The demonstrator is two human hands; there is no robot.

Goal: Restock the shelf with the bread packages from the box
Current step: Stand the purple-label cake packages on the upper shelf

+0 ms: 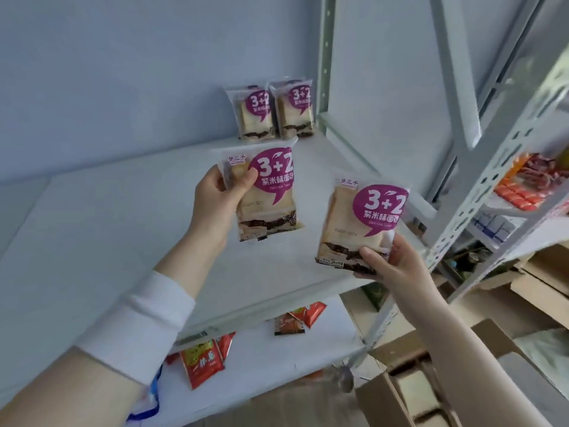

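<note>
Two bread packages are in the air over the shelf, long axes upright: the left hand pinches the left package by its upper left edge, and the right hand grips the right package at its bottom edge. Two stocked packages stand at the back edge near the right rear corner; the left package hangs nearer them, so I judge it goes down first, with open shelf in front and to the left.
</note>
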